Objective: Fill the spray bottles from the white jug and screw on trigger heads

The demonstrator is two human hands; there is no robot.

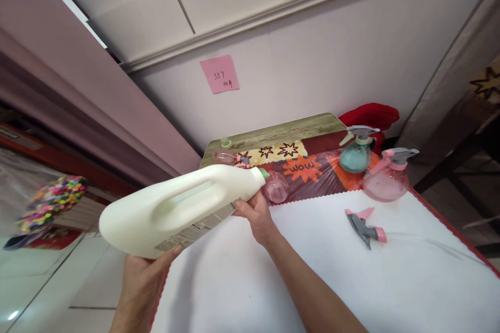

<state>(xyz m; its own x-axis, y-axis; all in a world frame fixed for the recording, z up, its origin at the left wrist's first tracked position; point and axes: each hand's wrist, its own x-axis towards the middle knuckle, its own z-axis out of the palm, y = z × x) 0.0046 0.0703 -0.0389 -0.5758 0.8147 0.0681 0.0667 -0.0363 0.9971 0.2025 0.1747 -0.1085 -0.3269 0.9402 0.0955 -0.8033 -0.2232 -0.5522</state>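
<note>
A large cream detergent jug (183, 203) lies tilted nearly level in both hands, its green spout pointing right. My left hand (148, 273) grips the underside near its base. Under the neck, my right hand (253, 216) is closed around it. The spout is at the mouth of a round, clear pinkish spray bottle (277, 188) without a spray head; whether liquid flows cannot be made out. To the right, a pink and grey trigger spray head (366, 228) with a clear tube lies on the white table covering (312, 270).
A teal spray bottle (355, 156) and a pink spray bottle (386, 179), both with trigger heads, stand at the right. A clear bottle (224, 157) and a green cap (226, 142) are at the back left. A wall with a pink note (220, 74) rises behind.
</note>
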